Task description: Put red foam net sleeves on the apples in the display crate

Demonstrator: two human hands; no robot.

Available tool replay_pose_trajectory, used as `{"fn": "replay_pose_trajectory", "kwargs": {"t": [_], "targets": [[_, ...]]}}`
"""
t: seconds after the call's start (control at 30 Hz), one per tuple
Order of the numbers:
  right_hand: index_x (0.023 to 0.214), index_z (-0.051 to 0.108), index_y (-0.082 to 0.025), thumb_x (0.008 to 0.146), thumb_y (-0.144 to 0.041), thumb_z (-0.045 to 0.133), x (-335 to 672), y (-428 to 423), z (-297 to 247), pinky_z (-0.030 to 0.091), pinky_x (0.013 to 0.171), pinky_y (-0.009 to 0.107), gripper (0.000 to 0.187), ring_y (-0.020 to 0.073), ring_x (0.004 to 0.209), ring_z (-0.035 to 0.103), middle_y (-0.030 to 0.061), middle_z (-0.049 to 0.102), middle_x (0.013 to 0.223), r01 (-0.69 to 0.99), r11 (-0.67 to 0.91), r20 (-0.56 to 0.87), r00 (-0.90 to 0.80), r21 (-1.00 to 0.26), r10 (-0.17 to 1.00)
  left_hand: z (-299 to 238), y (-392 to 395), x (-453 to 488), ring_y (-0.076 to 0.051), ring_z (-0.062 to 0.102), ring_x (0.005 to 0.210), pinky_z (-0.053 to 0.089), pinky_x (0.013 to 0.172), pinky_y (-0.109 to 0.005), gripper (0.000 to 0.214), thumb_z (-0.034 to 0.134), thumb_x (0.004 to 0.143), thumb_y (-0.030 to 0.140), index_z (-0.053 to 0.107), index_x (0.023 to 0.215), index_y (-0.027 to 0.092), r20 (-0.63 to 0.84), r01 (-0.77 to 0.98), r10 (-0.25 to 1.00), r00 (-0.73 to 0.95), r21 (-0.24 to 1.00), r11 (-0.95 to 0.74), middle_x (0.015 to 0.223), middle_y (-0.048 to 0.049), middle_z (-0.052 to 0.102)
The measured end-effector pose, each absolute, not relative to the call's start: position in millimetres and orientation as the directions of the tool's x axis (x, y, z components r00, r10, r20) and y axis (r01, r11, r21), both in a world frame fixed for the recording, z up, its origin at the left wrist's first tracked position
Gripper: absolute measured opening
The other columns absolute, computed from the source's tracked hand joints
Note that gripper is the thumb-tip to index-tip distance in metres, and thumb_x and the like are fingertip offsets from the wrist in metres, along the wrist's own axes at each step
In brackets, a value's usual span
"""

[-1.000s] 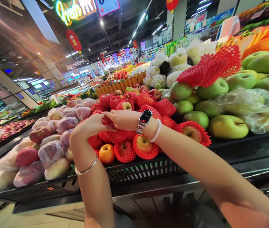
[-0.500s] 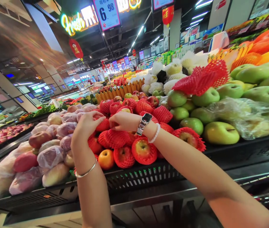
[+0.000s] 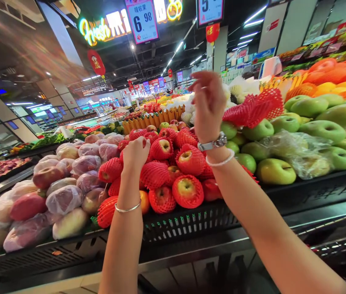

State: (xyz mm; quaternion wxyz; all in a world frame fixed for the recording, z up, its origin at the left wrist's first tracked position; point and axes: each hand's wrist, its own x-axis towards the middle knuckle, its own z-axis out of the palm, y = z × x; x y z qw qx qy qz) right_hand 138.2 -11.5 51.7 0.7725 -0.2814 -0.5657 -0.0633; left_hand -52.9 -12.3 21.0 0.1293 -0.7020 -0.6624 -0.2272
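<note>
My left hand is over the pile of red apples, its fingers curled in and turned away from me. What they close on, if anything, is hidden. Raised above the back of the pile, my right hand is blurred, with loosely bent fingers apart and no object visible in it. Below it sits an apple in a red foam net. Another netted apple lies just right of my left hand. Nearer the front are a netted apple and a red foam net.
Wrapped purplish fruit is heaped on the left. Green fruit, a clear plastic bag and red foam nets lie on the right. A black slotted crate edge runs along the front. Price signs hang overhead.
My right hand has lifted up and right, away from the apples and from my left hand. My left hand has shifted right and its fingers have curled in. More netted apples show at the left.
</note>
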Motion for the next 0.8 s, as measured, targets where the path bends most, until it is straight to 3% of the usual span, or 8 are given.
{"fn": "replay_pose_trajectory", "kwargs": {"t": [0.1, 0.17, 0.27, 0.33, 0.43, 0.5, 0.67, 0.8], "targets": [[0.094, 0.042, -0.027, 0.098, -0.035, 0.028, 173, -8, 62, 0.034, 0.049, 0.028, 0.017, 0.0124, 0.052, 0.042, 0.0018, 0.056, 0.080, 0.344, 0.871, 0.777, 0.627, -0.350, 0.065, 16, -9, -51, -0.034, 0.069, 0.099, 0.051, 0.084, -0.043, 0.039, 0.036, 0.093, 0.042, 0.062, 0.107, 0.017, 0.416, 0.989, 0.904, 0.095, 0.064, -0.134, 0.103, -0.0174, 0.073], [0.086, 0.043, -0.026, 0.099, -0.032, 0.024, 198, -4, 63, 0.036, 0.052, 0.028, 0.023, 0.0118, 0.051, 0.041, 0.0038, 0.058, 0.080, 0.455, 0.756, 0.733, 0.678, -0.471, 0.049, 14, -7, -51, -0.036, 0.069, 0.098, 0.052, 0.084, -0.045, 0.040, 0.036, 0.093, 0.042, 0.059, 0.111, 0.016, 0.388, 0.987, 0.914, 0.118, 0.058, -0.152, 0.103, -0.0185, 0.072], [0.097, 0.063, -0.019, 0.091, -0.018, 0.047, 229, 3, 57, 0.045, 0.087, 0.038, 0.017, 0.0204, 0.093, 0.060, 0.0107, 0.066, 0.101, 0.672, 0.268, 0.724, 0.644, -0.690, 0.250, 14, -5, -53, -0.035, 0.069, 0.100, 0.051, 0.087, -0.044, 0.041, 0.035, 0.094, 0.045, 0.059, 0.111, 0.017, 0.355, 0.984, 0.926, 0.124, 0.074, -0.161, 0.105, -0.0180, 0.073], [0.118, 0.066, -0.021, 0.083, -0.017, 0.063, 241, 11, 48, 0.035, 0.104, 0.052, 0.035, 0.0337, 0.131, 0.044, 0.0148, 0.057, 0.132, 0.692, -0.093, 0.583, 0.665, -0.716, 0.466, 14, -5, -54, -0.033, 0.069, 0.101, 0.052, 0.088, -0.043, 0.041, 0.034, 0.094, 0.045, 0.058, 0.112, 0.017, 0.335, 0.983, 0.933, 0.133, 0.079, -0.168, 0.105, -0.0176, 0.073], [0.135, 0.057, -0.029, 0.084, -0.019, 0.065, 248, 26, 34, 0.021, 0.110, 0.063, 0.052, 0.0409, 0.148, 0.013, 0.0138, 0.034, 0.155, 0.669, -0.345, 0.332, 0.669, -0.658, 0.665, 14, -3, -57, -0.032, 0.069, 0.103, 0.051, 0.089, -0.041, 0.039, 0.035, 0.094, 0.043, 0.058, 0.113, 0.018, 0.320, 0.976, 0.936, 0.144, 0.113, -0.188, 0.104, -0.0164, 0.073], [0.137, 0.055, -0.031, 0.087, -0.015, 0.058, 251, 34, 28, 0.023, 0.108, 0.065, 0.052, 0.0398, 0.148, 0.016, 0.0122, 0.036, 0.155, 0.679, -0.359, 0.315, 0.658, -0.640, 0.684, 13, -2, -58, -0.032, 0.068, 0.105, 0.050, 0.090, -0.042, 0.038, 0.038, 0.093, 0.042, 0.057, 0.114, 0.018, 0.313, 0.968, 0.938, 0.150, 0.144, -0.203, 0.105, -0.0158, 0.073], [0.122, 0.065, -0.028, 0.083, -0.003, 0.049, 254, 36, 24, 0.029, 0.108, 0.056, 0.049, 0.0279, 0.131, 0.049, 0.0058, 0.069, 0.120, 0.677, -0.220, 0.416, 0.641, -0.702, 0.646, 11, 1, -60, -0.030, 0.069, 0.102, 0.050, 0.091, -0.040, 0.036, 0.039, 0.094, 0.041, 0.055, 0.115, 0.016, 0.310, 0.958, 0.936, 0.169, 0.171, -0.230, 0.102, -0.0153, 0.073], [0.114, 0.068, -0.026, 0.082, -0.003, 0.047, 254, 28, 32, 0.022, 0.114, 0.048, 0.045, 0.0162, 0.109, 0.063, 0.0001, 0.075, 0.104, 0.640, -0.049, 0.535, 0.679, -0.767, 0.503, 10, 1, -60, -0.030, 0.069, 0.100, 0.050, 0.091, -0.042, 0.035, 0.039, 0.093, 0.041, 0.056, 0.113, 0.017, 0.322, 0.956, 0.931, 0.171, 0.177, -0.236, 0.101, -0.0153, 0.073]]}}
